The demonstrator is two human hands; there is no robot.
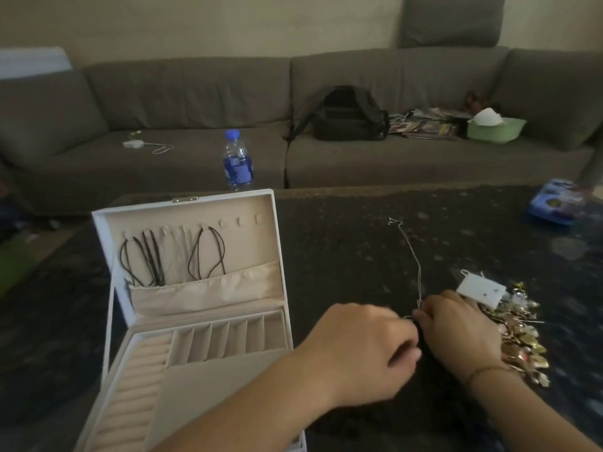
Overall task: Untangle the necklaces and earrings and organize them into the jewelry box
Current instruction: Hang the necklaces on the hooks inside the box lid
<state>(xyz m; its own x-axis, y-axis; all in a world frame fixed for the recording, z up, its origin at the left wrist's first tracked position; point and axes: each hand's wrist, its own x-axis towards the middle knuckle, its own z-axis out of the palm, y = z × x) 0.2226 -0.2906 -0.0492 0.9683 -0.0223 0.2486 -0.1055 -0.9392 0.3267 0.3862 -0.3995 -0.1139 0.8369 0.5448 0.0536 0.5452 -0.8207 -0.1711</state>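
Dark speckled table; grey sofa behind, at 12 o'clock, carrying a backpack and a green tub; water bottle at the far edge. Open jewelry box sat at 9 o'clock, dark cords hung in its lid. Left hand and right hand both pinched a thin chain trailing toward 12 o'clock; gold jewelry pile lay at 3 o'clock.

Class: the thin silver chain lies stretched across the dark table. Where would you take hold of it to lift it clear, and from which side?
Probably pinch the thin chain at its free far end, by the clasp, coming from above. That end lies alone on the bare table; the near end is bunched between both hands beside the heap of gold jewelry.
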